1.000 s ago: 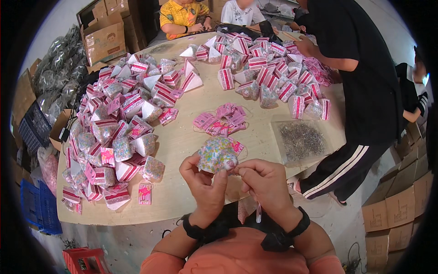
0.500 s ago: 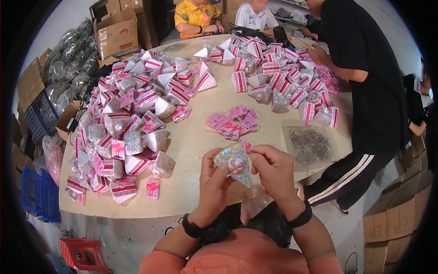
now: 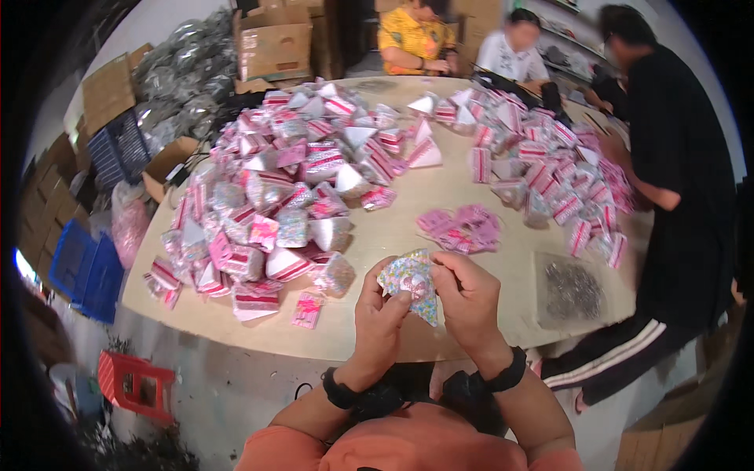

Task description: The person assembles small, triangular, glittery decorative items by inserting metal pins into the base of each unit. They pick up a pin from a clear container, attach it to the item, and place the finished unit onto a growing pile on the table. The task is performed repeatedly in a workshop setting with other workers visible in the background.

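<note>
A toy cake slice (image 3: 415,276), wedge-shaped with a pastel sprinkle top and a round pinkish piece in its middle, is held up over the table's near edge. My left hand (image 3: 378,318) grips it from the left, thumb lying on its face. At its upper right edge, the fingers of my right hand (image 3: 470,302) are pinched together; what lies between those fingertips is partly hidden. Just beyond my hands is a small heap of pink tags (image 3: 463,228). One pink card (image 3: 308,309) lies to the left of my left hand.
Many similar cake slices (image 3: 267,192) are piled on the left, with another pile (image 3: 542,157) at the far right. A clear tray of small metal pieces (image 3: 572,290) sits right. A person in black (image 3: 679,157) stands there; others sit beyond. A red stool (image 3: 137,386) is lower left.
The view has swung left and tilted, so the table and piles appear further right. Both hands keep hold of the cake slice, and my left thumb now lies across its lower face.
</note>
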The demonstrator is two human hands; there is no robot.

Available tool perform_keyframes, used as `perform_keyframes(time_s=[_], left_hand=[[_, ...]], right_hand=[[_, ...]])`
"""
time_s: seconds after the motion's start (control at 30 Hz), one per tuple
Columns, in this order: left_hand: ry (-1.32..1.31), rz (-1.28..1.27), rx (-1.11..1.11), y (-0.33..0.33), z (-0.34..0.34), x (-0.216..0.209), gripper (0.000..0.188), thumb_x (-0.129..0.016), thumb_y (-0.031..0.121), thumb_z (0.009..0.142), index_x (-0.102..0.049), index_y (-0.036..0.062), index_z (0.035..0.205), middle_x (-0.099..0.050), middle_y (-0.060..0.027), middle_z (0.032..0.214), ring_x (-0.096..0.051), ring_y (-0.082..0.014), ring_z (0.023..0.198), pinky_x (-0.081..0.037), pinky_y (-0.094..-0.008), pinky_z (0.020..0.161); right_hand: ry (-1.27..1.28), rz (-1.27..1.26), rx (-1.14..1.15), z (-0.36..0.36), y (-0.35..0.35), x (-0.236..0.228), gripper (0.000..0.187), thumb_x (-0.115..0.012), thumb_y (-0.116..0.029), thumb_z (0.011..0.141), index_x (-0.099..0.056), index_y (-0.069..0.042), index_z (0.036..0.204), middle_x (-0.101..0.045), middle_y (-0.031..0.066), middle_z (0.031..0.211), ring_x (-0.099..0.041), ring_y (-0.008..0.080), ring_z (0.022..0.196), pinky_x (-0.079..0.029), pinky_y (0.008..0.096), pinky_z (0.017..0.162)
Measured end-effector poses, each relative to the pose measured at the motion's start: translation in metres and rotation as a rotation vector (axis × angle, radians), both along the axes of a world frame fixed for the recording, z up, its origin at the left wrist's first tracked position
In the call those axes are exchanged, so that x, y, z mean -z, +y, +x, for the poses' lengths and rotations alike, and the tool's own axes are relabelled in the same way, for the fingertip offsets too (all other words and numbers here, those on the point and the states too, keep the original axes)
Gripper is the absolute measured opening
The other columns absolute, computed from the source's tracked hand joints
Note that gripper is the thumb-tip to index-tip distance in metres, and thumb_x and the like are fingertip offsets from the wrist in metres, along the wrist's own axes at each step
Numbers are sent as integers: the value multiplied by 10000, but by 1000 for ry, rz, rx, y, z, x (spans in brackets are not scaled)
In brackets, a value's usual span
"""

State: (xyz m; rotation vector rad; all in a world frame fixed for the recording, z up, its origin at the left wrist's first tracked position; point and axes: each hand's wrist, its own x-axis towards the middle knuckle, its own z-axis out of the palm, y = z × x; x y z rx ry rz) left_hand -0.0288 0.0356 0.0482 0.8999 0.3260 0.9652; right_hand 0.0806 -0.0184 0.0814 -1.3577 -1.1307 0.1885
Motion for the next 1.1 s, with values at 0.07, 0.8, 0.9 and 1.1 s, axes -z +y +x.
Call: perform_keyframes(time_s=[0.07, 0.8, 0.9, 1.1], left_hand=[[15, 35, -95, 7, -12, -3, 517, -547, 103, 783, -343, 4, 1248, -483, -96, 1128, -514, -171, 1008, -438, -310, 859], [4, 57, -276, 21, -23, 3, 467, -528, 42, 771, -351, -5, 1200, -479, -105, 1075, -492, -152, 960, -412, -284, 845], [76, 76, -252, 25, -23, 10, 454, -533, 56, 775, -356, 3, 1190, -479, -103, 1054, -489, -149, 942, -418, -279, 822], [116, 79, -194, 20, -21, 2, 478, -526, 49, 757, -356, 4, 1201, -482, -108, 1043, -493, -150, 920, -423, -278, 812]], right_hand=[[-33, -12, -61, -9, 12, -4, 151, -560, -33, 805, -583, 37, 937, -599, 134, 748, -568, 165, 644, -453, 274, 592], [-545, 151, -15, -32, 38, 7, 166, -548, 11, 787, -582, 36, 949, -566, 157, 708, -564, 288, 590, -442, 346, 516], [-573, 122, -26, -35, 31, 4, 157, -555, 12, 781, -584, 39, 933, -569, 155, 708, -567, 286, 591, -445, 344, 515], [-509, 120, -20, -30, 25, 9, 148, -577, 18, 764, -587, 37, 910, -574, 148, 701, -574, 280, 588, -452, 339, 515]])
